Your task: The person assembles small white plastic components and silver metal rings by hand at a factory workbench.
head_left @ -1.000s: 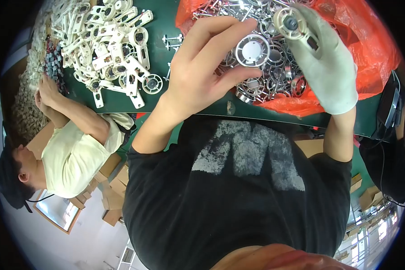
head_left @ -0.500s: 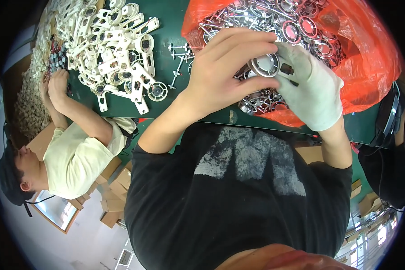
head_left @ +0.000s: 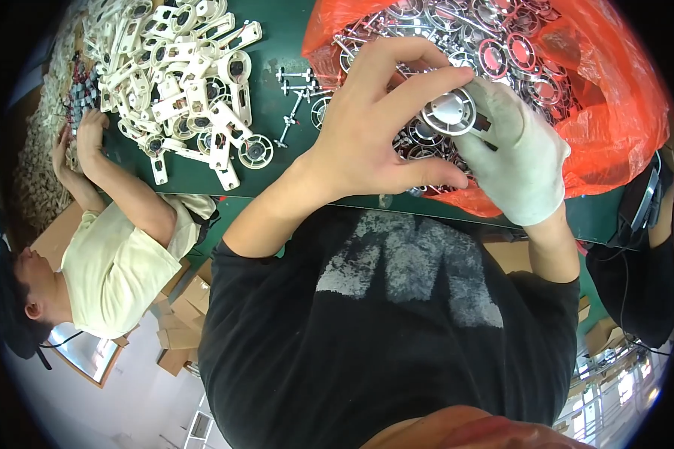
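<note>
My right hand (head_left: 513, 150), in a whitish glove, grips a small round part with a silver rim, spokes and a pale centre (head_left: 451, 112). A dark piece and a narrow stem on that part run back toward the gloved fingers. To its left is my bare left hand (head_left: 374, 120), its thumb and fingers spread wide apart. The left index fingertip is close to the top of the rim; whether it touches, I cannot tell. Under both hands lies a heap of similar silver ring parts (head_left: 520, 52) in a red plastic bag (head_left: 614, 127).
Several cream housings with round ends (head_left: 176, 90) are piled to the left on the green table (head_left: 273, 168). Small silver rod pieces (head_left: 296, 93) lie between pile and bag. A co-worker in a pale shirt (head_left: 120, 269) works at far left. Cardboard boxes (head_left: 180, 322) stand behind.
My left thumb has moved down and away from the ring part, widening the hand. The part stays in my gloved right hand, tilted a little differently and slightly to the right.
</note>
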`<state>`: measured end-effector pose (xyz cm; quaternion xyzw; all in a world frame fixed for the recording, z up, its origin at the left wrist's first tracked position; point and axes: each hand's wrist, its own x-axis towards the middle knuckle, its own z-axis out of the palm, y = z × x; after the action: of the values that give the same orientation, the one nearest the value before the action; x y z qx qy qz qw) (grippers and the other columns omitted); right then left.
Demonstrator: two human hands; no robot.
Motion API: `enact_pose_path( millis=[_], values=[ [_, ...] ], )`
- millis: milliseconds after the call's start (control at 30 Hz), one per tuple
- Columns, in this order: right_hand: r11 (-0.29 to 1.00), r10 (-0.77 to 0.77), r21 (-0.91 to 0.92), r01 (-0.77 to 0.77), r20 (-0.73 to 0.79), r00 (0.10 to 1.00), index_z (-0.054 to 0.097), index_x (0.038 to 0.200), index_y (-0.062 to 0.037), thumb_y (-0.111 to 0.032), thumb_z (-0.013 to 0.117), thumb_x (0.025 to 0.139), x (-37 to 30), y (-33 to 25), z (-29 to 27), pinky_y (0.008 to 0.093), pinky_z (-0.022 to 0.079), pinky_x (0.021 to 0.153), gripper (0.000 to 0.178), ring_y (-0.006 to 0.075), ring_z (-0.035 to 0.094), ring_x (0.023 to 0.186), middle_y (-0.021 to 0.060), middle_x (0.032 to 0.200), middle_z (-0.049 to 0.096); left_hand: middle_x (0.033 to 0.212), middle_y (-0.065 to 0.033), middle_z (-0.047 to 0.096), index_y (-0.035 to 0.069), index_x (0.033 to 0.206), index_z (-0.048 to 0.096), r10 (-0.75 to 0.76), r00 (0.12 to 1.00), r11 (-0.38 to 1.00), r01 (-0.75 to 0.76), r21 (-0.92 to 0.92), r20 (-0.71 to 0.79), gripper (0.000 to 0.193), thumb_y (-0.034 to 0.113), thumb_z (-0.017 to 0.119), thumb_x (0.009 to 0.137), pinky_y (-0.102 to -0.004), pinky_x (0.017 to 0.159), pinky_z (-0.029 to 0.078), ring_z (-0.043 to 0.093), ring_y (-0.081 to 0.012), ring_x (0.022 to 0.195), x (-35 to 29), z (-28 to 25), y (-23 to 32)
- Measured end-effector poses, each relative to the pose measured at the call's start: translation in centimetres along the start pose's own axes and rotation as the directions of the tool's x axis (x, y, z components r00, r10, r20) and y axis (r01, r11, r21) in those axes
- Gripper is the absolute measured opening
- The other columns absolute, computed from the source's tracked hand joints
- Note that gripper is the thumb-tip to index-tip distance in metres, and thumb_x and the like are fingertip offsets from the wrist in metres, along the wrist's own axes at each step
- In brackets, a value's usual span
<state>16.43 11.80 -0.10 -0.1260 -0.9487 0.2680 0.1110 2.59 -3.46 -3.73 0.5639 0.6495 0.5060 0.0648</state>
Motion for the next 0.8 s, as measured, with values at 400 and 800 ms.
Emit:
enact_pose_path(
  millis=[400, 800],
  values=[
    [0.995, -0.055, 0.075, 0.060, -0.056, 0.997, 0.068, 0.120, -0.0171, -0.015, 0.080, 0.074, 0.2, 0.1, 0.0, 0.0356, 0.057, 0.063, 0.048, 0.0266, 0.070, 0.072, 0.0043, 0.088, 0.069, 0.111, -0.0107, 0.063, 0.003, 0.115, 0.070, 0.013, 0.985, 0.998, -0.003, 0.056, -0.173, 0.064, 0.036, 0.093, 0.065, -0.0298, 0.072, 0.054, 0.065, -0.0216, 0.092, 0.1, -0.2, 0.3],
    [0.998, 0.015, 0.062, -0.013, -0.028, 0.999, 0.069, 0.116, -0.0140, -0.016, 0.082, 0.076, 0.3, -0.4, -0.1, 0.0340, 0.059, 0.067, 0.042, 0.0247, 0.073, 0.080, 0.0039, 0.094, 0.073, 0.122, -0.0165, 0.061, -0.009, 0.127, 0.062, 0.100, 0.991, 0.993, -0.095, 0.063, -0.084, 0.063, 0.021, 0.086, 0.077, -0.0348, 0.082, 0.057, 0.065, -0.0278, 0.110, 0.5, -0.9, 0.1]
  ],
)
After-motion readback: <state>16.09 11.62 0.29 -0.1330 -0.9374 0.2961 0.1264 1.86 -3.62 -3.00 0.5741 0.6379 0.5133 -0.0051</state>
